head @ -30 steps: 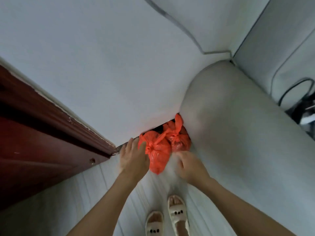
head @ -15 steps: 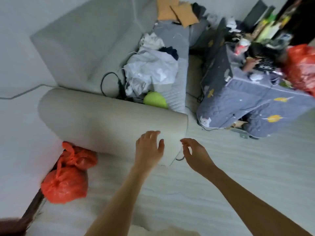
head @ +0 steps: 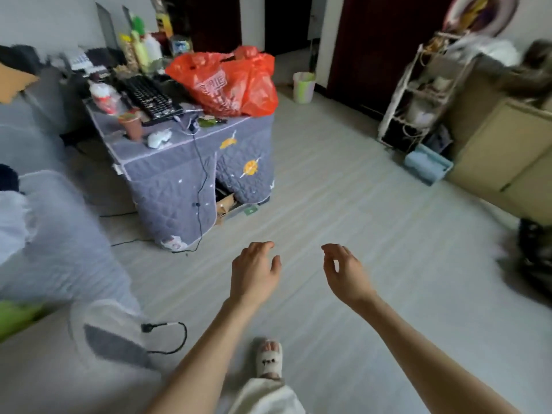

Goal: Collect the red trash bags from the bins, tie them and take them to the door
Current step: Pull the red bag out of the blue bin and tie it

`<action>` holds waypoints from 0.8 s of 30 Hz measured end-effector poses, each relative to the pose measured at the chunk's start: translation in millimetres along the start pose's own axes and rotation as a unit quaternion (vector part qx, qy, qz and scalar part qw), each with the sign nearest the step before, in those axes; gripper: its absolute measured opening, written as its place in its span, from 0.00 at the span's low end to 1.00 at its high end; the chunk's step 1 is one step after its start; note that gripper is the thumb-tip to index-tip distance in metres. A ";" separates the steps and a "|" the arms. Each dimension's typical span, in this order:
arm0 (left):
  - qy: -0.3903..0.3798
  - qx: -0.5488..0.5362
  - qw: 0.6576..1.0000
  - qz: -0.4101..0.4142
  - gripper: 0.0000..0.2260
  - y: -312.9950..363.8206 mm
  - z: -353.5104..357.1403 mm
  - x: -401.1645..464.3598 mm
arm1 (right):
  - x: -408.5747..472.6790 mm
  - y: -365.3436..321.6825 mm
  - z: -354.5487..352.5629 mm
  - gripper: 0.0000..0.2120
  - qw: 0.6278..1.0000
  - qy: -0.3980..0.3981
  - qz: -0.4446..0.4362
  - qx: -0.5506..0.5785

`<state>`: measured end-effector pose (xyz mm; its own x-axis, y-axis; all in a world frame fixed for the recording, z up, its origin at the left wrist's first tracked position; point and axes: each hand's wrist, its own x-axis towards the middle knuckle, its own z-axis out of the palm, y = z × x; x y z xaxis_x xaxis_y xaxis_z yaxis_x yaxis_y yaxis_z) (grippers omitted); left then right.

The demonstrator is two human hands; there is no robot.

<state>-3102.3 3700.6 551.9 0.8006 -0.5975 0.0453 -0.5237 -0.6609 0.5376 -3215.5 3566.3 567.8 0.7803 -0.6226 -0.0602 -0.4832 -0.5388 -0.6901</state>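
Two bare hands hang over the pale striped floor point(head: 343, 180) in the near middle, left hand point(head: 254, 271) and right hand point(head: 346, 273) side by side and apart, both with fingers loosely curled and holding nothing. A crumpled red plastic trash bag point(head: 230, 83) sits far off on the right end of the worktop point(head: 179, 162) draped in grey quilted cloth, just right of a black keyboard point(head: 149, 98). A small pale bin point(head: 303, 86) stands on the floor beyond it.

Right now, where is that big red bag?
In the head view, upper left of centre, the red bag sits on the quilt-covered table, right of the black keyboard.
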 end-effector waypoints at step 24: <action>-0.098 0.041 0.982 0.156 0.15 254.5 190.9 765.5 | 721.9 170.6 -240.1 0.14 0.990 0.059 0.127 -0.005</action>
<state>-2678.3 2988.3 562.7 0.5301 -0.8474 0.0299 -0.7631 -0.4614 0.4525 -2830.1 2888.7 579.8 0.5816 -0.8005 -0.1449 -0.6618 -0.3620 -0.6565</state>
